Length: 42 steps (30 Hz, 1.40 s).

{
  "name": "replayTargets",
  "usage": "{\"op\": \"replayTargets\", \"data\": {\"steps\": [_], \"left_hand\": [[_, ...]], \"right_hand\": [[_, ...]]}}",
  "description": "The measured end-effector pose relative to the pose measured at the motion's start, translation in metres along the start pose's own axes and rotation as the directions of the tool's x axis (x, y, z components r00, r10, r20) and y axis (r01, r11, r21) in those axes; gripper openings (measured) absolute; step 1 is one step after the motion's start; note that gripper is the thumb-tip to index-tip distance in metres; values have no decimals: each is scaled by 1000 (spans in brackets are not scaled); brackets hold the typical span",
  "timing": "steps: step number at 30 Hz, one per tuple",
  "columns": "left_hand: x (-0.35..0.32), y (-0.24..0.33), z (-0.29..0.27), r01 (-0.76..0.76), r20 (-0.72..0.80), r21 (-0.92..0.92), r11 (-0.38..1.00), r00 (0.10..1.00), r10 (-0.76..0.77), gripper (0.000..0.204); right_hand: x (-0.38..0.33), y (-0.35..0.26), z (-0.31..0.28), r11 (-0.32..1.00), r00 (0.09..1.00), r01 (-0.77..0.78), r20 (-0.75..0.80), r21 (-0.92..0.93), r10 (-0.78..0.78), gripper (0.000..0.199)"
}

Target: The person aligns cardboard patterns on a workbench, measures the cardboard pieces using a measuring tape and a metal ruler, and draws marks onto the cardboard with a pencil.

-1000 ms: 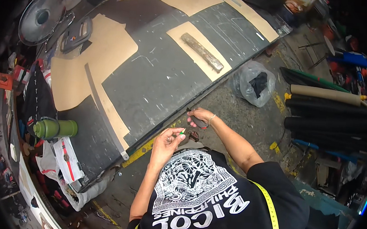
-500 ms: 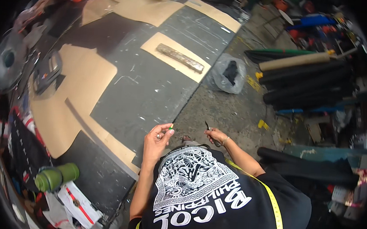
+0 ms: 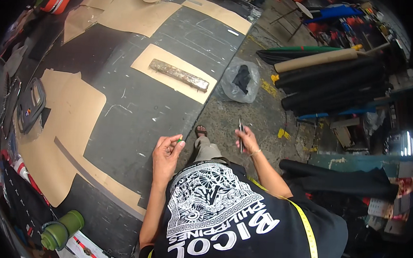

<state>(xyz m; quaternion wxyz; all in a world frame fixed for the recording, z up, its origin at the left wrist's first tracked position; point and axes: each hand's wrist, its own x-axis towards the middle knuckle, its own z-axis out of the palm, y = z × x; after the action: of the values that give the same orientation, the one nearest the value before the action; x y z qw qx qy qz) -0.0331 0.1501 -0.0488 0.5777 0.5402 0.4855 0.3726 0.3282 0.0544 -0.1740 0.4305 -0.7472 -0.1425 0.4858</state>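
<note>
Our left hand [image 3: 166,152] pinches a small green chalk [image 3: 179,139] between thumb and fingertips, above the dark table [image 3: 136,109] edge. Our right hand [image 3: 247,140] grips slim dark scissors [image 3: 240,134], pointing upward over the floor.

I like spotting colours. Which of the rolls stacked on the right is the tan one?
The tan roll lies on top of the pile; the other rolls below it are black.

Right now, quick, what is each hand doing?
Left hand: fingers pinched shut on a small green thing.
Right hand: closed around a thin dark tool, held upright; what kind cannot be told.
</note>
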Motion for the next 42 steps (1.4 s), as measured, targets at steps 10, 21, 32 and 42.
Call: {"op": "replayTargets", "data": {"steps": [10, 21, 32, 42], "left_hand": [[108, 35, 90, 134, -331, -65, 989, 932, -148, 21], [105, 45, 157, 271, -665, 120, 955, 737, -125, 22], [104, 73, 129, -129, -849, -89, 988, 528, -7, 17], [118, 66, 69, -311, -508, -322, 894, 854, 114, 12]], "right_hand": [[213, -238, 57, 917, 854, 376, 431, -129, -290, 70], [393, -323, 99, 244, 495, 837, 485, -490, -721, 57], [236, -311, 165, 595, 351, 798, 729, 96, -588, 24], [78, -268, 173, 695, 67, 715, 984, 69, -168, 40]]}}
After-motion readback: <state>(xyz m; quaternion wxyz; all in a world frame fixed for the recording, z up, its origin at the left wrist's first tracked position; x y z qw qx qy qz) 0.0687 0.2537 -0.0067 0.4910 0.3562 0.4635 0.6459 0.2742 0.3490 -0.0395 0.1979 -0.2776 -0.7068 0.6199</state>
